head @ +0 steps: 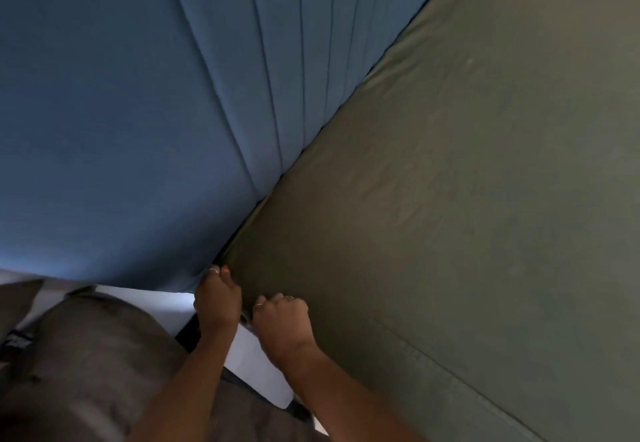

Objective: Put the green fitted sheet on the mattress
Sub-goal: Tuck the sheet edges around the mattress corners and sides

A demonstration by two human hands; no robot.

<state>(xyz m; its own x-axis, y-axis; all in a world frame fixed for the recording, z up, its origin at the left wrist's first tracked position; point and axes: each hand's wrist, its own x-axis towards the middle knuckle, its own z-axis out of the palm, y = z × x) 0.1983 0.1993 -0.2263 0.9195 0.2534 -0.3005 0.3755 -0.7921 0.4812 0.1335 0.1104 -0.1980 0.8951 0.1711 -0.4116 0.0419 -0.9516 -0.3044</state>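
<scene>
The green fitted sheet (450,199) is spread over the top of the mattress and fills the right half of the head view. At the mattress corner beside the blue headboard (121,112), my left hand (217,301) grips the sheet's edge with curled fingers. Just to its right, my right hand (282,322) also holds the sheet's edge in a fist. A strip of white mattress side (256,369) shows below both hands. The sheet's hem under the corner is hidden.
The padded blue headboard with vertical seams stands tight against the mattress along a dark gap (311,150). My grey-clad body (90,365) is at the lower left. A white surface (145,294) lies below the headboard.
</scene>
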